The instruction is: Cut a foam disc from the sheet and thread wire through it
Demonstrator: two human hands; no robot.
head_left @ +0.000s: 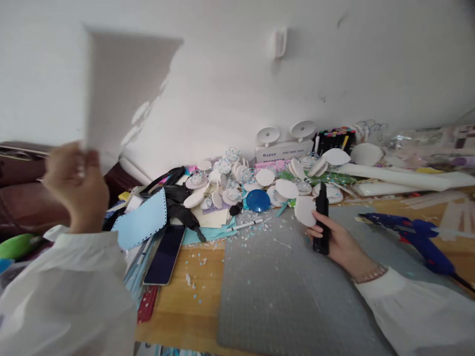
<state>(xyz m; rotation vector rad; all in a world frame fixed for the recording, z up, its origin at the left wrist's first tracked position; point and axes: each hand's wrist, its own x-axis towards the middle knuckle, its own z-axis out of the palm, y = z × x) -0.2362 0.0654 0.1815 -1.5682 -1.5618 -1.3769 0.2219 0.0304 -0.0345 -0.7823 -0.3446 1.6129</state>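
Raised at the left, my left hand (76, 180) pinches the bottom of a white sheet (126, 79) with a ragged, cut right edge; hand and sheet are slightly blurred. Over the grey cutting mat (267, 287), my right hand (336, 240) is closed around a black tool (322, 217) that looks like a utility knife. A white rounded cutout (306, 211) is also held at its fingers. Beyond that hand lies a pile of white round cutouts (265, 177), some with blue-speckled rims. A blue dome-shaped disc (258, 200) sits at the pile's front.
To the right, a blue glue gun (411, 230) lies on the mat's edge. A dark phone (165, 254) and light blue card (141, 220) are at the left. Markers (336, 138) stand by the wall. Scraps litter the wooden table (189, 306). A brown leather bag (22, 193) sits far left.
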